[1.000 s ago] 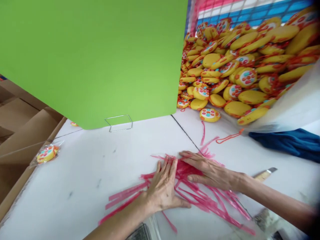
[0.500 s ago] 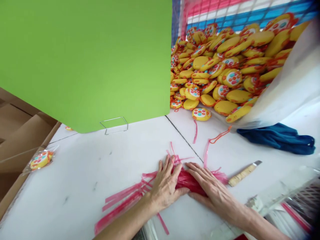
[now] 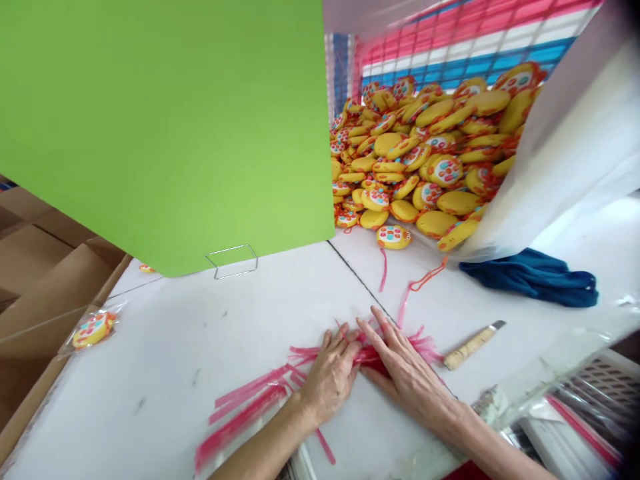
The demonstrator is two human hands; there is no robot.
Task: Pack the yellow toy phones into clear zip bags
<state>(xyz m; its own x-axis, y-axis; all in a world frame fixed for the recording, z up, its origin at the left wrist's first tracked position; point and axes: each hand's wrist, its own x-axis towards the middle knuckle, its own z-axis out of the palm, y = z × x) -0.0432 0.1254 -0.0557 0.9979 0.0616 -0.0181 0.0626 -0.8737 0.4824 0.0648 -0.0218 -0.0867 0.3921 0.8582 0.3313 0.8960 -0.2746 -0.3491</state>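
Observation:
On the white table, a bunch of pink plastic strips (image 3: pixel 367 355) lies between my hands, its frayed ends showing past my right fingers. My left hand (image 3: pixel 331 373) has its fingers curled over the left end of the bunch and closed on it. Stretched out, the fingers of my right hand (image 3: pixel 404 368) rest over the bunch's right part, partly hiding it. Longer pink strips (image 3: pixel 243 427) lie beside my left forearm. Just right of my right hand is a knife (image 3: pixel 470 347) with a tape-wrapped handle and a short blade.
A green board (image 3: pixel 175 133) stands at the back left with a wire bracket (image 3: pixel 233 262) at its foot. Many yellow toys (image 3: pixel 405 153) fill a clear bag at the back right. A blue cloth (image 3: pixel 535 277) lies right; a wrapped toy (image 3: pixel 93 330) sits by cardboard boxes (image 3: pixel 55 267).
My left fingers have curled in around the strips. My right hand has lifted slightly and spread its fingers over them. The view has shifted a little.

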